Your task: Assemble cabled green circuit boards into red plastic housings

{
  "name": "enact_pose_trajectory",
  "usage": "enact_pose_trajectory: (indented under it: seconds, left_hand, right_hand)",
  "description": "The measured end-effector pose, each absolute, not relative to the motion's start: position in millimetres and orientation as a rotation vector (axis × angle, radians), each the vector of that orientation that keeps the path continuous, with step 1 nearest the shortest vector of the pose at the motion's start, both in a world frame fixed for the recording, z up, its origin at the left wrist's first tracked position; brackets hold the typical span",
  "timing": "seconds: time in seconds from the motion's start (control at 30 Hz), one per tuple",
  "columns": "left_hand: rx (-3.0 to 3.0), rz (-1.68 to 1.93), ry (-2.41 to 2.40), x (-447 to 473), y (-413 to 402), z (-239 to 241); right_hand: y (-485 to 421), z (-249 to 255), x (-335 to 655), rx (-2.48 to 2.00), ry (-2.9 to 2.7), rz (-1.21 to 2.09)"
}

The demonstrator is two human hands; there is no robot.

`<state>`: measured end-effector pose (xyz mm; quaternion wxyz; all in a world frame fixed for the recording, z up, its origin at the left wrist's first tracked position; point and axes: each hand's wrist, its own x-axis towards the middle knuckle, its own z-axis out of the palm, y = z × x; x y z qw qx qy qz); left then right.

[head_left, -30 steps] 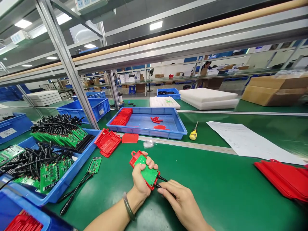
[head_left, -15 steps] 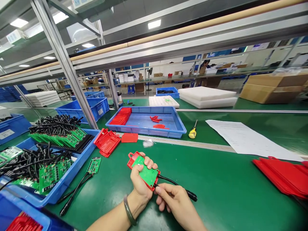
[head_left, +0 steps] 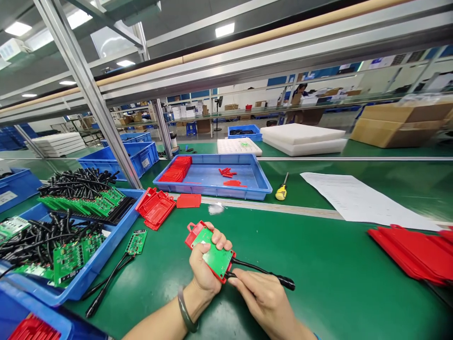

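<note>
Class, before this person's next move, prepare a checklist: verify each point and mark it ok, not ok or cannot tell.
1. Left hand grips the red case: ok.
2. Green circuit board lies in the case: ok.
3. Right hand pinches the nearer black cable: ok.
4. Other black cable held by fingers: not ok, it trails free.
5. Both cables fully seated: cannot tell, too small.
6. Yellow screwdriver in view: ok.

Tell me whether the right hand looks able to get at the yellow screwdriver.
Probably yes, once the right hand releases the black cable it pinches; nothing tall stands between it and the yellow screwdriver.
</note>
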<state>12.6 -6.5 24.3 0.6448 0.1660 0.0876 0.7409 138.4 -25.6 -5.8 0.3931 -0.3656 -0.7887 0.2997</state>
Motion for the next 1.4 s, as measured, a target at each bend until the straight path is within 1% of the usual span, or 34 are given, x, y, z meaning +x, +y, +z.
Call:
enact_pose_trajectory:
  seconds: [0.03,0.07,0.13,0.23,0.33,0.47,0.6,0.73,0.8,0.83,0.87,0.9,1.0,1.03,1.1,1.17,1.23,1.3,1.4]
  left_hand:
    - [0.378,1.693,0.199,13.0,-7.1,24.4]
    - [0.380,1.706,0.198,13.5,-7.8,24.6]
    - [0.389,1.736,0.193,14.4,-8.6,25.2]
    - [0.406,1.760,0.182,14.7,-8.5,26.2]
    - [0.453,1.753,0.168,13.2,-8.2,27.8]
    - [0.446,1.660,0.129,10.9,-9.2,31.9]
    - [0.430,1.606,0.116,9.8,-11.9,34.9]
    - [0.669,1.657,0.225,8.5,-15.6,32.6]
    - [0.747,1.640,0.280,7.6,-15.5,30.7]
    - [0.730,1.628,0.292,6.9,-14.5,29.9]
    - [0.680,1.619,0.293,6.2,-12.9,29.2]
    - [0.611,1.612,0.288,5.4,-10.7,28.5]
    - [0.428,1.587,0.264,2.6,-3.6,26.0]
    - [0.397,1.577,0.250,1.8,-1.8,25.0]
    - [0.360,1.560,0.219,0.9,0.2,23.2]
    - [0.340,1.548,0.197,1.0,0.2,21.9]
    - [0.335,1.535,0.190,1.8,-0.9,21.3]
    - [0.345,1.527,0.196,3.0,-2.5,21.2]
    - [0.373,1.522,0.210,5.2,-4.8,21.5]
  right_hand:
    - [-25.8,-6.3,138.0,-0.926,-1.993,0.743]
    - [-26.7,-7.4,136.0,-0.936,-1.963,0.805]
    - [-30.1,-11.2,128.4,-0.973,-1.830,1.099]
    - [-37.0,-16.8,114.3,-0.973,-1.486,1.592]
    - [-41.1,-16.3,107.3,-0.869,-1.242,1.880]
    - [-39.1,-10.5,111.4,-0.781,-1.123,2.069]
    - [-36.9,-11.7,113.3,-0.765,-1.136,2.109]
    - [-37.8,-15.8,107.6,-0.871,-1.066,2.029]
    - [-37.6,-15.4,109.0,-0.919,-1.185,1.993]
    - [-37.5,-14.3,111.9,-0.938,-1.323,1.921]
    - [-37.4,-12.9,116.1,-0.958,-1.499,1.775]
    - [-37.4,-11.2,121.4,-0.967,-1.689,1.549]
    - [-36.2,-5.9,138.9,-0.801,-2.089,0.675]
    - [-34.9,-4.4,143.6,-0.715,-2.131,0.456]
    - [-30.7,-2.4,149.5,-0.654,-2.130,0.219]
    - [-25.9,-2.4,150.4,-0.773,-2.093,0.156]
    - [-22.2,-4.6,148.3,-0.907,-2.101,0.191]
    - [-20.3,-7.8,145.3,-0.963,-2.131,0.296]
    - [-19.9,-10.7,140.8,-1.028,-2.083,0.544]
